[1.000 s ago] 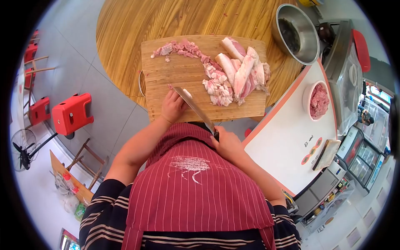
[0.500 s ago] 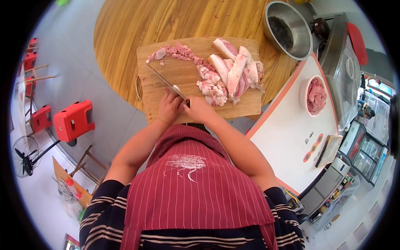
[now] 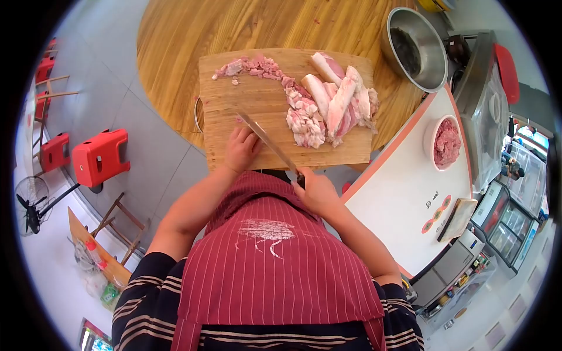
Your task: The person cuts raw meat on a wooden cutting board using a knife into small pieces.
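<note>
A knife [image 3: 270,143] slants over the near part of the wooden cutting board [image 3: 257,108], its tip pointing up and left. My right hand [image 3: 318,191] is wrapped around its dark handle near the board's front edge. Left of the blade, my left hand [image 3: 242,147] rests on the board with fingers curled down over a small piece of meat [image 3: 239,120], mostly hidden by the fingers. A curved row of chopped meat [image 3: 263,67] runs along the far side into a pale pile of fatty pieces [image 3: 305,123]. Thick pork strips with rind [image 3: 342,99] lie stacked at the right.
The board sits on a round wooden table [image 3: 175,70]. A steel bowl [image 3: 430,55] stands at the back right. On the white table [image 3: 404,205] are a bowl of minced meat [image 3: 447,146] and a flat block [image 3: 458,220]. Red stools [image 3: 100,158] stand left.
My right hand has drawn the knife back toward me and to the right, away from my left hand. My left hand stays near the board's front left. The view has shifted slightly.
</note>
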The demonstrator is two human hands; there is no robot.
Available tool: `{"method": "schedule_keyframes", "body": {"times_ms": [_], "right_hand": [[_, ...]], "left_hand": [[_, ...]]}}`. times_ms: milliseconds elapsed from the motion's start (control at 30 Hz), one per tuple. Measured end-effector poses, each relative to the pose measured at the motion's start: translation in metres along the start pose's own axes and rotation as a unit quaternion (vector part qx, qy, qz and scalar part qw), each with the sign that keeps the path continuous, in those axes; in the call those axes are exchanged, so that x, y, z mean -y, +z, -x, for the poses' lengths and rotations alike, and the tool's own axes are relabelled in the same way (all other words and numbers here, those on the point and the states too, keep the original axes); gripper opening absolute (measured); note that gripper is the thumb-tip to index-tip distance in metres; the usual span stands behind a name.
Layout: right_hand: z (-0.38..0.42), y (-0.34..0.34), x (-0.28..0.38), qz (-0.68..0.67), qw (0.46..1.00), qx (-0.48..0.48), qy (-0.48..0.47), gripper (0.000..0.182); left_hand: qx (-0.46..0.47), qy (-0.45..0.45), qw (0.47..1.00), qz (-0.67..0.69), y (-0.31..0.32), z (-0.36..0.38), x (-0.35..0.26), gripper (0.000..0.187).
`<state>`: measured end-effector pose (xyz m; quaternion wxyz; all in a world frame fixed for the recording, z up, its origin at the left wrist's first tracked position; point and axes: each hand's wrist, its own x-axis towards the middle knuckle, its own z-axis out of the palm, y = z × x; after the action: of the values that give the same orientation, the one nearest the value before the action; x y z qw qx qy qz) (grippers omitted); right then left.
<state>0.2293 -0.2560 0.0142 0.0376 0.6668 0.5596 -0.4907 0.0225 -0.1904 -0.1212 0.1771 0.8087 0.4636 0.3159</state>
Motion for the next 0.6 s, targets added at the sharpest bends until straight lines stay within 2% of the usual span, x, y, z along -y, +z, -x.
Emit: {"method": "schedule_keyframes", "body": {"times_ms": [67, 233, 367, 500, 567, 600], "right_hand": [[0.013, 0.006, -0.002, 0.007, 1.0, 0.015, 0.013, 0.035], [0.01, 0.008, 0.001, 0.019, 0.997, 0.052, 0.05, 0.034], [-0.047, 0.031, 0.008, 0.002, 1.0, 0.012, -0.022, 0.031], [-0.095, 0.037, 0.026, -0.028, 0.999, -0.019, -0.035, 0.029], [-0.116, 0.048, 0.013, -0.042, 0.979, -0.103, -0.173, 0.025], [-0.118, 0.035, 0.011, -0.045, 0.978, -0.106, -0.174, 0.025]], "left_hand": [[-0.013, 0.019, 1.0, -0.019, -0.002, -0.004, -0.003, 0.027], [0.01, -0.006, 1.0, 0.001, 0.002, 0.001, 0.001, 0.03], [-0.005, 0.009, 1.0, 0.001, 0.001, -0.006, 0.001, 0.027], [-0.02, 0.012, 1.0, -0.012, 0.007, -0.001, 0.003, 0.026], [0.037, -0.011, 0.999, -0.004, 0.006, 0.006, 0.005, 0.027], [0.038, -0.006, 0.999, -0.005, 0.004, 0.006, 0.003, 0.027]]}}
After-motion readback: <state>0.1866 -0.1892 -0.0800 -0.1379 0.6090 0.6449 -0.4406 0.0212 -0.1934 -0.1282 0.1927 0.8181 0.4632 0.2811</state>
